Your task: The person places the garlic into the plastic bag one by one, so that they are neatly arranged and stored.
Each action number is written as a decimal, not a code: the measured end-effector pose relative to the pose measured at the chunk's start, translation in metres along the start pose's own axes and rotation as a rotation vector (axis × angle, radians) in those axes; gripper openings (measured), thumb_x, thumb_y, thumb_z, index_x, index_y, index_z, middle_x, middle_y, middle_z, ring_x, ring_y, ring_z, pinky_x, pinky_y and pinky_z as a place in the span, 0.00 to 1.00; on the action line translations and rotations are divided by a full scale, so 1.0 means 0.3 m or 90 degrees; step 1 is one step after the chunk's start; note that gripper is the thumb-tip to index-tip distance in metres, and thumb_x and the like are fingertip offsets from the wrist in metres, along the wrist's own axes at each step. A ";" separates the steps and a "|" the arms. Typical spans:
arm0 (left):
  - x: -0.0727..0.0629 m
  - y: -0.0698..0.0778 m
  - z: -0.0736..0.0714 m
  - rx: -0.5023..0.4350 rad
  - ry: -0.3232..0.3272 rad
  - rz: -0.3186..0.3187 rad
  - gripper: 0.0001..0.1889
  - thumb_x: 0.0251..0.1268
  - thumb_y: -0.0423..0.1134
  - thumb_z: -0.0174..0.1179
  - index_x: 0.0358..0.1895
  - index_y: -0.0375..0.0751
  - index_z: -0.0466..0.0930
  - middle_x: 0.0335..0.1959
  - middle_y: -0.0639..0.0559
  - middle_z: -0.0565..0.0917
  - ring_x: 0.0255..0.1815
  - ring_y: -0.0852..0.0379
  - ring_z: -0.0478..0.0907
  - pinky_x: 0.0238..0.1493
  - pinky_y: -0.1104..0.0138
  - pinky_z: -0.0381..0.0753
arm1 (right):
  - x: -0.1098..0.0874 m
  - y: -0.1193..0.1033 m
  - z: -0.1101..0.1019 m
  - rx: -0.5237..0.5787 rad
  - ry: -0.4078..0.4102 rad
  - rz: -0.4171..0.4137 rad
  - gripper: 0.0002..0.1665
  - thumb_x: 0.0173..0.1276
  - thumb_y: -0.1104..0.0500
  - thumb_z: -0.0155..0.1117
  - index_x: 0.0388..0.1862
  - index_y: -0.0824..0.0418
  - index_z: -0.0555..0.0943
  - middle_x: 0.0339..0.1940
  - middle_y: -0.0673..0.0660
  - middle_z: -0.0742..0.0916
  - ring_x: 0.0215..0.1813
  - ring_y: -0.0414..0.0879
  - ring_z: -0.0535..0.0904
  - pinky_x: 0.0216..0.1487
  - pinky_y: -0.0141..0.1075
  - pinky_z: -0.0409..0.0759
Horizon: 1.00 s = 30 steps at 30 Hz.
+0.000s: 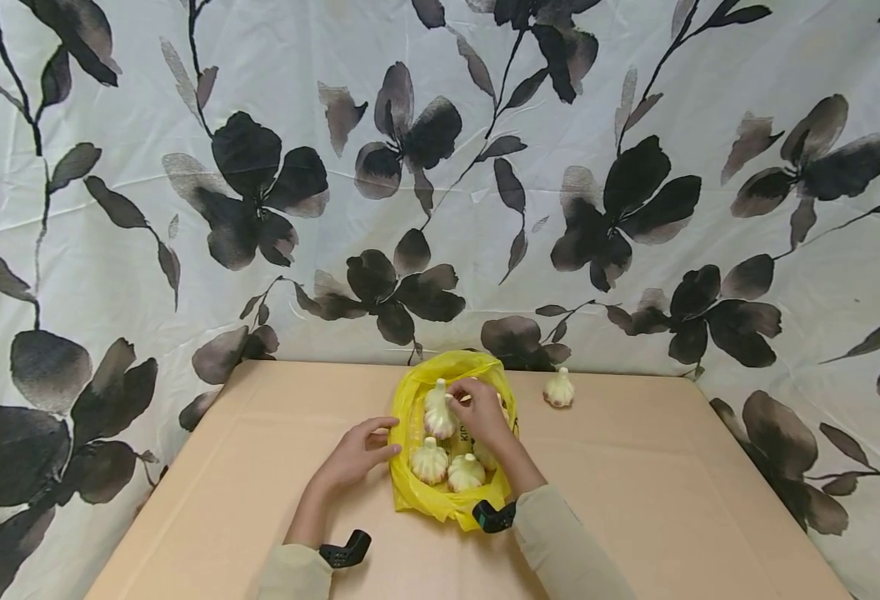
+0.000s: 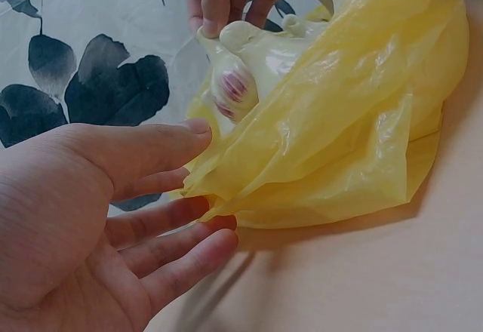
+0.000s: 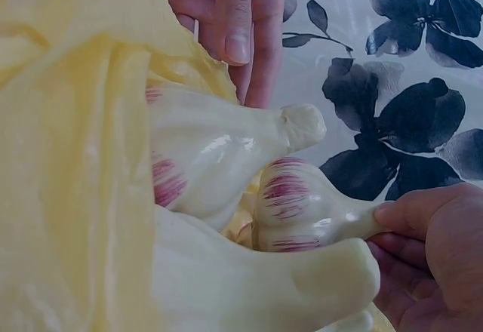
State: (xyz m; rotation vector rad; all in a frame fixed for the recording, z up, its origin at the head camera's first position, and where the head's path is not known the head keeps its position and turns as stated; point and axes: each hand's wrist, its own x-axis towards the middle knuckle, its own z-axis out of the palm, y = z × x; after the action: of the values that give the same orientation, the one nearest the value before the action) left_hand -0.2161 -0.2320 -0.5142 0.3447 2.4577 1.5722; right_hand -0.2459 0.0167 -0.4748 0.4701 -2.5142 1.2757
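Note:
A yellow plastic bag [image 1: 402, 492] lies with its mouth spread, several white garlic bulbs [image 1: 429, 461] with purple streaks inside it. My right hand [image 1: 481, 412] reaches over the bag and pinches the stem of one garlic bulb [image 3: 302, 207] between thumb and fingers. That bulb sits beside other bulbs in the bag mouth. At the bag's left side, my left hand [image 1: 361, 454] has its fingers extended and touching the rim. In the left wrist view, its thumb [image 2: 158, 147] lies near the bag's edge, apart from the other fingers.
One more garlic bulb [image 1: 558, 389] stands on the tan table [image 1: 620, 467], right of the bag near the back edge. Behind the table hangs a white cloth [image 1: 500, 242] with dark flowers. Both wrists wear small black devices [image 1: 346, 550].

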 end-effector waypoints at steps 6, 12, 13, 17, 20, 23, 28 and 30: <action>0.000 -0.001 0.002 0.001 0.002 0.002 0.28 0.61 0.47 0.65 0.65 0.48 0.72 0.64 0.45 0.75 0.62 0.45 0.77 0.62 0.46 0.75 | 0.002 -0.009 0.014 0.005 -0.006 -0.004 0.03 0.66 0.64 0.64 0.34 0.60 0.85 0.34 0.54 0.86 0.38 0.44 0.80 0.39 0.33 0.83; -0.003 0.000 0.002 -0.001 -0.001 0.012 0.28 0.62 0.47 0.65 0.65 0.46 0.72 0.63 0.44 0.76 0.61 0.44 0.78 0.61 0.47 0.75 | 0.002 -0.013 0.030 0.024 -0.005 -0.009 0.05 0.66 0.64 0.64 0.39 0.63 0.85 0.36 0.55 0.87 0.39 0.45 0.81 0.40 0.35 0.84; -0.003 0.000 0.002 0.001 -0.001 0.013 0.28 0.62 0.47 0.65 0.65 0.46 0.72 0.63 0.44 0.76 0.61 0.44 0.78 0.61 0.48 0.75 | 0.002 -0.013 0.033 0.022 -0.006 -0.011 0.05 0.66 0.64 0.65 0.39 0.63 0.85 0.36 0.55 0.87 0.39 0.45 0.82 0.40 0.35 0.84; -0.003 -0.001 0.001 0.003 -0.001 0.009 0.28 0.62 0.48 0.65 0.65 0.46 0.72 0.64 0.44 0.75 0.61 0.45 0.78 0.61 0.48 0.76 | 0.002 -0.013 0.044 0.001 -0.008 -0.020 0.04 0.65 0.64 0.65 0.37 0.62 0.85 0.34 0.54 0.87 0.38 0.44 0.82 0.38 0.33 0.84; -0.004 -0.002 0.000 0.004 -0.003 0.007 0.28 0.62 0.48 0.65 0.65 0.47 0.72 0.64 0.44 0.75 0.61 0.45 0.77 0.61 0.48 0.76 | 0.000 -0.019 0.049 -0.004 -0.014 -0.023 0.03 0.65 0.64 0.66 0.37 0.61 0.85 0.33 0.54 0.87 0.37 0.44 0.82 0.37 0.33 0.84; -0.006 -0.003 -0.001 0.008 -0.003 0.006 0.28 0.62 0.48 0.65 0.65 0.48 0.72 0.64 0.45 0.75 0.61 0.45 0.77 0.61 0.47 0.76 | -0.003 -0.024 0.053 -0.003 -0.028 -0.021 0.03 0.65 0.64 0.66 0.37 0.62 0.84 0.33 0.54 0.87 0.37 0.44 0.82 0.38 0.33 0.84; -0.008 -0.004 -0.004 0.008 -0.005 0.001 0.27 0.62 0.48 0.65 0.64 0.49 0.73 0.64 0.45 0.75 0.61 0.45 0.77 0.61 0.47 0.76 | -0.009 -0.031 0.058 -0.004 -0.063 -0.005 0.04 0.64 0.64 0.66 0.38 0.61 0.83 0.34 0.54 0.86 0.38 0.44 0.82 0.40 0.34 0.84; -0.009 -0.005 -0.005 0.009 -0.006 0.002 0.27 0.62 0.48 0.65 0.64 0.49 0.73 0.64 0.45 0.76 0.61 0.45 0.77 0.61 0.47 0.76 | -0.011 -0.032 0.060 -0.002 -0.075 0.008 0.05 0.64 0.64 0.66 0.39 0.60 0.83 0.35 0.53 0.86 0.39 0.44 0.81 0.41 0.34 0.84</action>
State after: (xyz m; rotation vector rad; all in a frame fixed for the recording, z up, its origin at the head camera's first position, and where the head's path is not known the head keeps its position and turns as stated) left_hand -0.2140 -0.2347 -0.5148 0.3586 2.4629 1.5521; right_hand -0.2409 -0.0028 -0.4793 0.5451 -2.6190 1.2833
